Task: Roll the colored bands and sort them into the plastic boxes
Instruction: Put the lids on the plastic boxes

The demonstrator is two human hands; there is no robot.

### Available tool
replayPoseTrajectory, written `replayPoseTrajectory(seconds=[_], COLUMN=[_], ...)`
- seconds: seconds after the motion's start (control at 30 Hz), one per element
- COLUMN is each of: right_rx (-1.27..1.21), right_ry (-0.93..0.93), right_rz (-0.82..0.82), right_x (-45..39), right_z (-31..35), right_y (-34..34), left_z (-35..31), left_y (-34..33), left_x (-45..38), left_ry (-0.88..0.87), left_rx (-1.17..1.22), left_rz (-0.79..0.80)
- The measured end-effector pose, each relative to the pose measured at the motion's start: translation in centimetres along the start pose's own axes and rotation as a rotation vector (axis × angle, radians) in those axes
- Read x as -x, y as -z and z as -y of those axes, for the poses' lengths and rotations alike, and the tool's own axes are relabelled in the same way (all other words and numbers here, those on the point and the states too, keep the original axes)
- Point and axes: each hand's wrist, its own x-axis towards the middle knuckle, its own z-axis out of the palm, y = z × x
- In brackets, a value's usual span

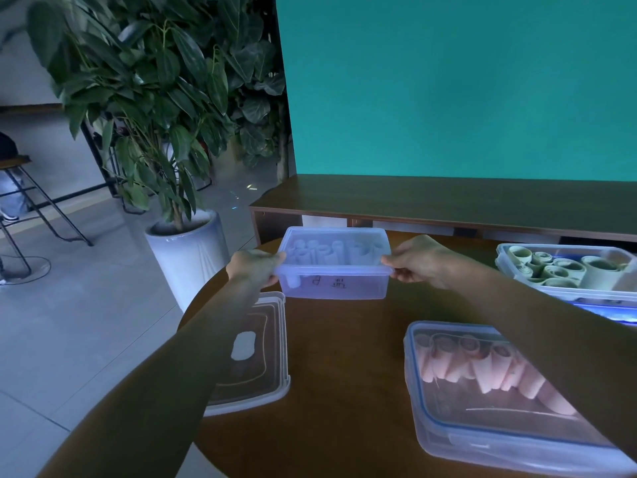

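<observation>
Left hand (pixel 256 267) and right hand (pixel 418 262) each pinch an end rim of the box of pale rolls (pixel 333 267) at 12 o'clock on the surface (pixel 344 357); best kept level, both grips even.

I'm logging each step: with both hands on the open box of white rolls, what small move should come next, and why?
Probably set the box down on the table and fit a lid: left hand and right hand grip its rim, it looks full of white rolls, and loose lids lie nearby.
</observation>
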Motion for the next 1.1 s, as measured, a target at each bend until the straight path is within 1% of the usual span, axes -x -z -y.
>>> replayPoseTrajectory(seconds=[0.07, 0.13, 0.2, 0.27, 0.37, 0.43, 0.53, 0.63, 0.7, 0.77, 0.93, 1.0, 1.1], right_rx=[0.062, 0.257, 0.464, 0.54, 0.589, 0.623, 0.619, 0.623, 0.6, 0.575, 0.515, 0.505, 0.449], right_ry=[-0.013, 0.014, 0.107, 0.23, 0.412, 0.494, 0.511, 0.499, 0.495, 0.502, 0.528, 0.535, 0.568], right_rz=[-0.047, -0.141, -0.226, -0.253, -0.167, -0.07, 0.111, 0.235, 0.242, 0.224, 0.228, 0.226, 0.185], right_x=[0.3, 1.1, 2.6, 4.7, 8.7, 10.9, 13.6, 15.3, 16.1, 16.5, 18.5, 19.5, 21.0], right_z=[0.2, 0.7, 1.7, 3.0, 5.1, 5.7, 4.8, 2.5, 0.6, -0.8, -2.0, -2.1, -1.6], right_y=[-0.1, -0.4, -1.1, -2.3, -5.3, -7.7, -11.4, -14.5, -15.6, -16.2, -16.1, -15.7, -14.1], left_z=[0.0, 0.2, 0.3, 0.7, 1.7, 3.0, 5.5, 7.6, 8.3, 8.6, 9.1, 9.0, 7.8], left_y=[0.7, 1.5, 2.8, 4.6, 7.7, 9.4, 11.2, 12.2, 12.8, 13.1, 13.4, 13.6, 14.0], left_x=[0.7, 1.9, 3.5, 5.3, 8.2, 10.4, 13.1, 14.5, 15.0, 15.7, 17.0, 17.7, 18.9], left_ry=[-0.036, -0.097, -0.177, -0.286, -0.423, -0.411, -0.441, -0.426, -0.437, -0.473, -0.558, -0.622, -0.743], left_rx=[-0.032, -0.093, -0.173, -0.295, -0.544, -0.607, -0.683, -0.666, -0.668, -0.727, -0.848, -0.898, -0.955], left_rz=[0.023, 0.017, 0.019, 0.052, 0.18, 0.281, 0.39, 0.378, 0.384, 0.416, 0.354, 0.355, 0.285])
